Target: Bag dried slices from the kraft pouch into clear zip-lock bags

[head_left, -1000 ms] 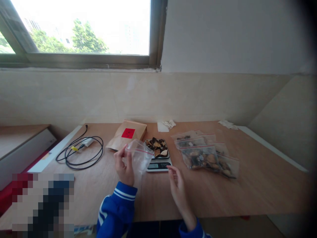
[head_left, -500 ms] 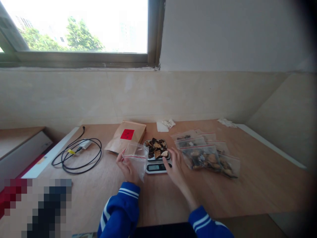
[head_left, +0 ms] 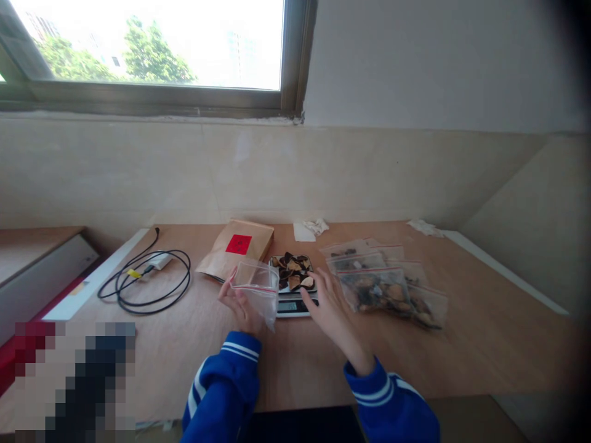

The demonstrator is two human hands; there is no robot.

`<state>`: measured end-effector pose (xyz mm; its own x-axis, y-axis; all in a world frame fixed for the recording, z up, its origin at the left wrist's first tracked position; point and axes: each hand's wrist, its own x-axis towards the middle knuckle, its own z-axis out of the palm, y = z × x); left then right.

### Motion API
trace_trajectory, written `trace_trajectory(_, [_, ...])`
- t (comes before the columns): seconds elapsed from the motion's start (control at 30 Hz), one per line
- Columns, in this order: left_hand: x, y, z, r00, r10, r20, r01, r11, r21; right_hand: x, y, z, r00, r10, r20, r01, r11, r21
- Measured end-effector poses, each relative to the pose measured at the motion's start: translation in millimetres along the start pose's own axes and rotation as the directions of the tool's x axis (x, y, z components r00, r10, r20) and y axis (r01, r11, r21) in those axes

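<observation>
My left hand [head_left: 239, 306] pinches a clear zip bag [head_left: 258, 295] with a red seal line; the bag looks empty and its mouth faces up. Just right of it stands a small digital kitchen scale [head_left: 295, 308] with a lit display, whose digits are too small to read. Dried brown slices [head_left: 292, 271], dark-edged like mushroom pieces, are heaped on its pan. My right hand [head_left: 325, 299] is at the scale's right edge, thumb and fingers apart, with nothing visible in it; whether a fingertip touches the slices I cannot tell.
Several filled zip bags [head_left: 378, 289] lie overlapping on the right. A brown paper pouch [head_left: 237, 246] with a red label lies behind my left hand. A coiled black cable [head_left: 152, 301] with a white adapter [head_left: 159, 261] is at left. Crumpled white paper [head_left: 316, 226] lies by the wall.
The clear bag has shifted slightly right and now overlaps the scale's left side. My right hand stays by the scale, fingers still apart. The view has tilted a little.
</observation>
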<state>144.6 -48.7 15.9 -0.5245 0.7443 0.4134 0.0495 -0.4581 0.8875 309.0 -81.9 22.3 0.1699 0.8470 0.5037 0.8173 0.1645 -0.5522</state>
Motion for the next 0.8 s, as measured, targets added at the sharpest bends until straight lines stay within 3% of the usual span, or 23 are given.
trace_trajectory(0.17, [0, -4, -2, 0.999, -0.027, 0.036, 0.025, 0.999, 0.044, 17, 0, 38, 0.990, 0.096, -0.099, -0.097, 0.995, -0.002])
trace_trajectory(0.33, [1, -3, -5, 0.996, -0.067, 0.056, 0.063, 0.996, 0.064, 18, 7, 60, 0.987, 0.121, -0.104, -0.121, 0.993, 0.006])
trace_trajectory(0.5, [1, 3, -3, 0.998, -0.039, 0.057, 0.034, 0.997, 0.072, 15, 22, 58, 0.990, 0.081, -0.118, -0.068, 0.992, 0.109])
trace_trajectory(0.8, [2, -9, -5, 0.999, -0.018, 0.050, 0.012, 0.993, 0.116, 18, 22, 33, 0.992, 0.095, -0.087, -0.086, 0.991, 0.104])
